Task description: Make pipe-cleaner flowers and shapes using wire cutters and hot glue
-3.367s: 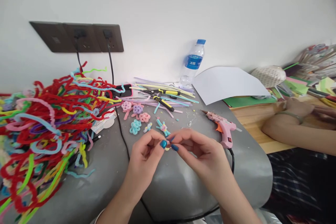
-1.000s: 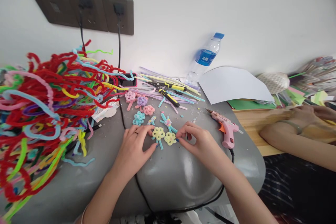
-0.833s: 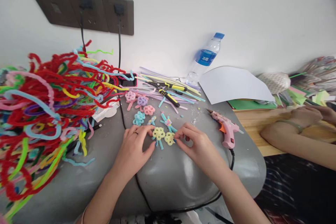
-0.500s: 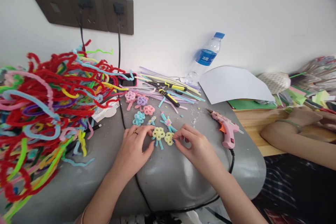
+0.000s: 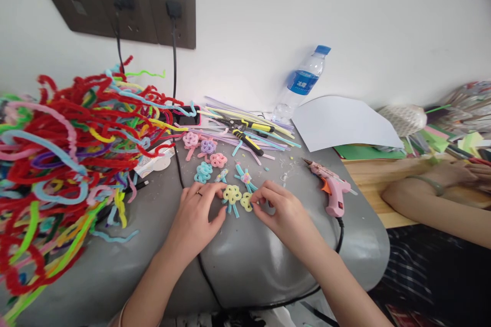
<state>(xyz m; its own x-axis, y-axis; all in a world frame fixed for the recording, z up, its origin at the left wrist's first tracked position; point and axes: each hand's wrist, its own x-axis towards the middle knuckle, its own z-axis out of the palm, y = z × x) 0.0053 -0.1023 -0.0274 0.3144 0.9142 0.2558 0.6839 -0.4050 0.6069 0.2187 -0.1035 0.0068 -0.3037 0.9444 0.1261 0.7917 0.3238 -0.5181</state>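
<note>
My right hand (image 5: 282,204) pinches the edge of a small yellow pipe-cleaner flower (image 5: 246,202) between thumb and fingertips, low over the grey table. Left of it lies another yellow flower (image 5: 232,194) with light blue stems pointing toward me. My left hand (image 5: 201,204), a ring on one finger, rests beside that flower with thumb and index finger apart. Just beyond my hands are a blue flower (image 5: 203,172) and a blue piece with a pastel centre (image 5: 245,177). Pink and purple flowers (image 5: 208,147) lie farther back.
A big tangle of coloured pipe cleaners (image 5: 76,133) fills the left side. Yellow-black pliers (image 5: 247,138) lie on straight pipe cleaners. At right is a pink glue gun (image 5: 333,191) with its cord. A bottle (image 5: 303,82) leans on the wall; another person's arm (image 5: 433,199) rests nearby.
The right fingertips have closed in slightly over the small yellow flower, covering more of it. My left hand stays nearly still, and the view has shifted very slightly.
</note>
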